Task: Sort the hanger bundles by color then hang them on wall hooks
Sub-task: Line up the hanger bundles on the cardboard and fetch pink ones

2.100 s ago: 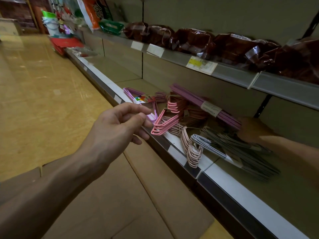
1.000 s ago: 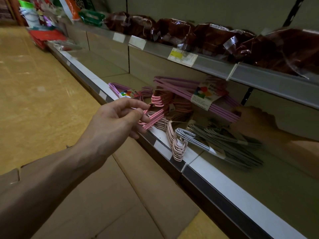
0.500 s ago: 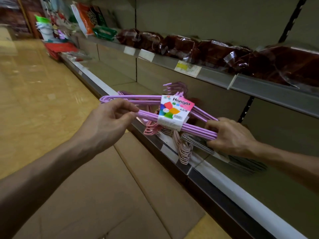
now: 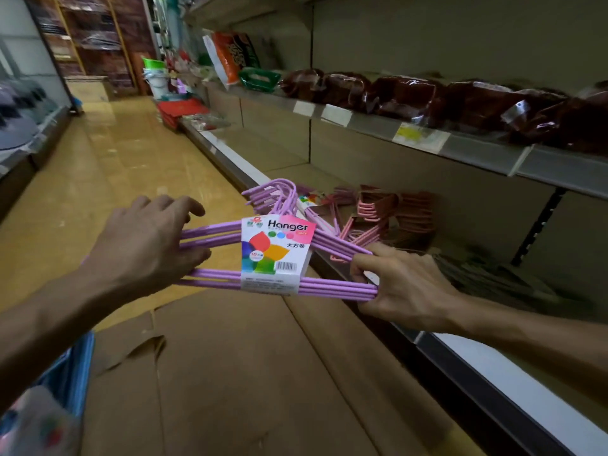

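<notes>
**Purple hanger bundle held at both ends, clear of the shelf**

The fingers of the left hand (image 4: 144,245) are curled round the left end of the purple hanger bundle (image 4: 230,258), thumb under the upper bars; the right hand (image 4: 399,284) pinches the right corner, where upper and lower bars meet. The bundle is carried level in front of the lower shelf (image 4: 493,363), touching nothing else.

The bundle is judged light and stiff: thin coated bars, bound at the middle by a paper label (image 4: 274,255). The smooth coating may slip, and the label could tear, so a hold on the bars near the ends, or on the stacked hooks, is advised.

One purple bundle is in hand. On the shelf, a second purple bundle (image 4: 324,218) is partly hidden behind it, at least one pink bundle (image 4: 371,209) and one grey bundle (image 4: 487,278) are seen; an exact count is prevented by blur. No wall hooks are in view.
</notes>
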Motion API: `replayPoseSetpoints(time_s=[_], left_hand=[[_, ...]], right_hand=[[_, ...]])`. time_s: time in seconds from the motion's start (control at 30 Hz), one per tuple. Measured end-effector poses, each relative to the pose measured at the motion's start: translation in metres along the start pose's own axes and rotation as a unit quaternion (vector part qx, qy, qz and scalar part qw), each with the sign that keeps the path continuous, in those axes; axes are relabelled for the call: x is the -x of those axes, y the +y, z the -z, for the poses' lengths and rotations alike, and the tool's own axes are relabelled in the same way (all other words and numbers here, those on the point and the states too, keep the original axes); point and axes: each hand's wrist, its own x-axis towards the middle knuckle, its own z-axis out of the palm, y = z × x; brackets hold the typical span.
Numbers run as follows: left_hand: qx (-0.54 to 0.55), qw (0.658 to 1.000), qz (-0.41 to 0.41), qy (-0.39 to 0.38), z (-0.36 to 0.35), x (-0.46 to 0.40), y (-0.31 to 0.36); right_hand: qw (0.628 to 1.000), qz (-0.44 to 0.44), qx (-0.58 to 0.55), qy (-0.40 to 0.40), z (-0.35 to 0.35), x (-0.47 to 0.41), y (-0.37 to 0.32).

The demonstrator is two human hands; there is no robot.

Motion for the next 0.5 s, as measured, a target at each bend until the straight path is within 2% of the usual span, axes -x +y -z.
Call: replayPoseSetpoints(time_s=[0.07,0.13,0.23,0.3,0.4,0.5], left_hand=[[-0.026,0.997,0.025,-0.072,-0.003,0.003,-0.011],[0.021,0.990,0.045,-0.131,-0.007,0.004,-0.025],[0.073,0.984,0.014,-0.163,-0.018,0.012,-0.049],[0.066,0.983,0.002,-0.170,-0.027,0.020,-0.062],[0.049,0.986,0.010,-0.157,-0.037,0.031,-0.077],[0.071,0.990,0.004,-0.121,-0.039,0.034,-0.089]], right_hand=[[1.000,0.025,-0.005,-0.001,-0.003,-0.003,-0.013],[0.999,0.048,-0.019,-0.003,-0.003,-0.005,-0.024],[0.996,0.073,-0.049,-0.034,-0.006,-0.009,-0.041],[0.988,0.069,-0.095,-0.097,-0.010,-0.010,-0.051],[0.944,0.026,-0.239,-0.225,-0.019,-0.014,-0.065],[0.879,-0.022,-0.397,-0.263,-0.029,-0.019,-0.069]])
